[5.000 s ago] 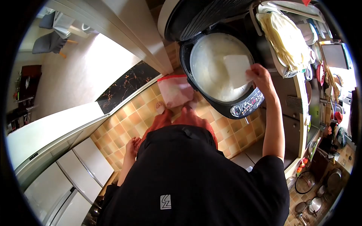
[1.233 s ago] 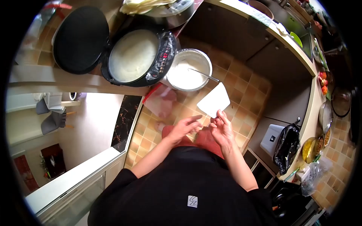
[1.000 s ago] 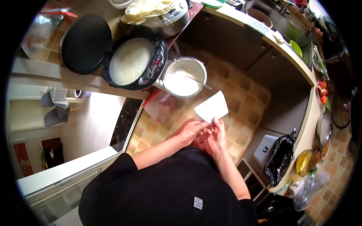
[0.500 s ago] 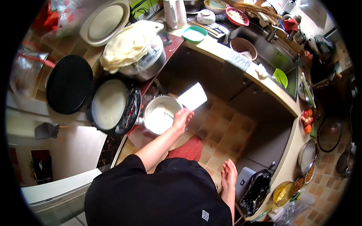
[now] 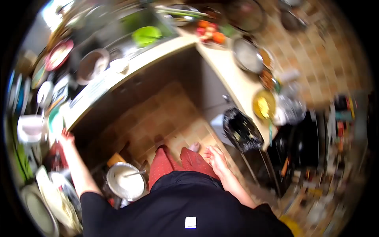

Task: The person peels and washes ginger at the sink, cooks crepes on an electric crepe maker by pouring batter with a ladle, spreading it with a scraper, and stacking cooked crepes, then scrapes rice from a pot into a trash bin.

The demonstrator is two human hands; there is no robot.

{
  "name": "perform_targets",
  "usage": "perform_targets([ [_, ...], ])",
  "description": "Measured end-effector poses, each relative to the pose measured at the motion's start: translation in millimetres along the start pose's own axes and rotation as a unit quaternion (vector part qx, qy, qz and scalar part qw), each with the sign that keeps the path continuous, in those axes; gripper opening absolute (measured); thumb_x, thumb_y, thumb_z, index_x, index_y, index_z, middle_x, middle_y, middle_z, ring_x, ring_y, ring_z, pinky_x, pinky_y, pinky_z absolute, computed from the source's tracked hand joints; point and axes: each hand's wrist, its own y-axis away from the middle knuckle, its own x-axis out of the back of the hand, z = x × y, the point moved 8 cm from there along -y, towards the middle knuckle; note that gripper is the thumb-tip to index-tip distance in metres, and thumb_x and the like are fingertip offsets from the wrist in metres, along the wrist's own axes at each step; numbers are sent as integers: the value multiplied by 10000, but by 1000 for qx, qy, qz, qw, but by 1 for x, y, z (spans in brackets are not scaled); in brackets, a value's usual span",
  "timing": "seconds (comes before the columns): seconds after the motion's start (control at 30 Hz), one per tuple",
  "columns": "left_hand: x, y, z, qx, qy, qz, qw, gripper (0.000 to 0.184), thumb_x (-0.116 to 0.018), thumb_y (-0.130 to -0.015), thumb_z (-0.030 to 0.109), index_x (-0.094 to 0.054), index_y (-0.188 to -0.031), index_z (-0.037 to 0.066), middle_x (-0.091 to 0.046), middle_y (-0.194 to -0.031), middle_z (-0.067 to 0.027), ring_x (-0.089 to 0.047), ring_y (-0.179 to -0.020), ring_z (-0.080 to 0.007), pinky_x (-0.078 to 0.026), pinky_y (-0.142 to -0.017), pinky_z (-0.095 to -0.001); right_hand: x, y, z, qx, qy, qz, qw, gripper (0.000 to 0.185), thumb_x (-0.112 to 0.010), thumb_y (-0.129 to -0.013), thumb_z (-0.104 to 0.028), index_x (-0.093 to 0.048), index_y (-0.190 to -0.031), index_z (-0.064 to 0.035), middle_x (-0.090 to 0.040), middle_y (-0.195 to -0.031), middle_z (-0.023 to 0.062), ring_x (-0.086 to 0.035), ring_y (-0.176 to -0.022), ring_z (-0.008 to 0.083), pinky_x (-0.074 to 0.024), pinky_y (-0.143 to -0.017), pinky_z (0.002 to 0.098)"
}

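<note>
My left hand (image 5: 67, 137) reaches out to the far left, at the edge of a teal dish (image 5: 55, 119) on the counter. Its fingers are smeared by motion, so I cannot make out whether they hold anything. Below it stands a metal pot (image 5: 111, 189) with white batter-like liquid (image 5: 130, 186) and a spoon handle (image 5: 135, 173) leaning over the rim. My right hand (image 5: 216, 160) hovers beside my leg, fingers loosely curved and apart, holding nothing. A bin with a black bag (image 5: 241, 130) stands a little to its right.
A stack of flat pale pancakes (image 5: 59, 197) is at lower left. The sink holds a green basin (image 5: 147, 36). Along the counter are red and orange fruit (image 5: 211, 31), a metal bowl (image 5: 246, 55) and a yellow bowl (image 5: 263, 104). A cabinet door (image 5: 215, 85) flanks the floor.
My view has swung to the right. My left hand has moved from above the pot to the teal dish; the white flat piece it held is no longer discernible. My right hand stays low.
</note>
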Motion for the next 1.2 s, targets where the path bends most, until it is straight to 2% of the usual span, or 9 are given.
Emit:
perform_targets([
  [0.03,-1,-25,5,10,44,-189,981,339,-447,-968,400,-561,-955,81,-604,-727,12,-446,-498,-83,-336,-401,-189,8,2,1,4,-2,17,1000,274,-567,-990,-294,-600,-1131,-62,-632,-929,41,-599,-795,120,-454,-633,242],
  [0.1,21,17,17,-18,-38,149,988,312,-437,-972,392,-546,-916,105,-641,-776,-1,-561,-581,-94,-413,-411,-181,18,5,0,3,-1,35,999,295,-550,-998,-305,-595,-1134,-47,-630,-928,44,-594,-792,114,-453,-634,238],
  [0.17,5,60,25,-7,-25,224,974,331,-503,-943,420,-574,-958,97,-689,-865,-10,-635,-674,-102,-519,-499,-189,23,5,0,-4,-4,34,999,313,-535,-1005,-316,-593,-1134,-37,-629,-923,44,-591,-790,111,-454,-635,237],
  [0.4,-22,129,14,9,-63,177,982,610,-650,-868,394,-458,-1299,7,-665,-1008,-58,-648,-789,-131,-534,-556,-209,29,-8,-17,18,5,21,1000,366,-483,-1023,-374,-593,-1126,-40,-634,-897,42,-589,-750,93,-455,-625,219],
  [0.73,-102,336,-216,105,-175,2,979,230,-608,-907,314,-605,-949,88,-656,-821,-49,-596,-635,-150,-490,-502,-255,111,-52,-58,155,73,41,984,290,-470,-1032,-323,-564,-1113,-61,-654,-864,48,-602,-659,84,-445,-502,199],
  [0.87,-188,434,-303,155,-199,23,967,267,-599,-924,261,-607,-1092,53,-671,-888,-87,-609,-668,-158,-488,-549,-249,217,-59,-106,335,184,225,896,154,-535,-999,-196,-580,-1077,-72,-651,-837,55,-619,-680,143,-498,-571,291],
  [0.93,-263,489,-321,150,-265,-51,951,311,-618,-927,250,-597,-1157,42,-675,-913,-98,-615,-685,-160,-490,-583,-252,278,-37,-147,475,309,359,741,136,-559,-971,-203,-591,-1020,-81,-646,-875,121,-633,-787,263,-507,-722,393],
  [1.07,-392,558,-372,167,-351,-242,889,322,-640,-936,261,-597,-1167,41,-689,-974,-93,-646,-738,-143,-536,-676,-265,362,-14,-194,365,473,508,620,184,-632,-889,-143,-599,-1060,-83,-598,-1047,127,-567,-1000,329,-465,-853,440],
  [1.2,-514,659,-433,204,-386,-436,787,390,-609,-969,309,-570,-1223,16,-691,-1047,-106,-672,-854,-156,-556,-764,-283,412,-40,-192,299,516,484,641,366,-689,-849,-201,-585,-1187,-110,-584,-1155,115,-543,-1108,321,-461,-898,438],
])
